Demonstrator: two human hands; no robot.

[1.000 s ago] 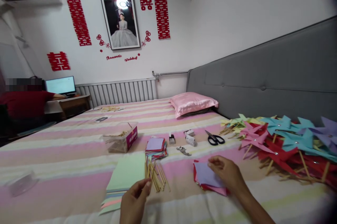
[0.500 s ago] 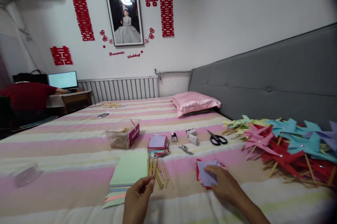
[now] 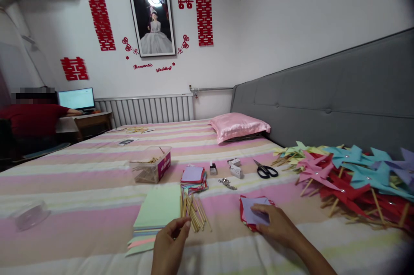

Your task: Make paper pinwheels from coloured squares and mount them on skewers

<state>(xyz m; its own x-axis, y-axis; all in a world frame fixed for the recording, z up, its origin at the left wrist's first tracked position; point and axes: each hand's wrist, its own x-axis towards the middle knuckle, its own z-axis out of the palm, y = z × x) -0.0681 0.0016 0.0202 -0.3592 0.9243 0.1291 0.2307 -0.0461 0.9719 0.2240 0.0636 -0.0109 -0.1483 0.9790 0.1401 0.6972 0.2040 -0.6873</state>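
My left hand (image 3: 172,245) is closed in a pinch at the near end of a bundle of thin wooden sticks (image 3: 195,214). Whatever sits between its thumb and forefinger is too small to make out. A stack of large coloured paper sheets (image 3: 158,208), pale green on top, lies just left of that hand. Over on the right, my right hand (image 3: 278,225) has its thumb and fingers on a purple paper square (image 3: 254,210). That square tops a small pile with red sheets (image 3: 243,219) showing at the edges. Another pile of paper squares (image 3: 193,176) lies beyond the sticks.
A clear plastic box (image 3: 150,165) holds more sticks. Black-handled scissors (image 3: 265,170), small white boxes (image 3: 236,169) and silvery pins (image 3: 227,183) lie farther out. Finished pinwheels (image 3: 343,180) heap up at right. A clear lid (image 3: 32,217) lies left. A person (image 3: 32,115) sits at a desk.
Both hands stay almost where they were, the left still pinched and the right still on the purple square. The whole view has shifted very slightly.
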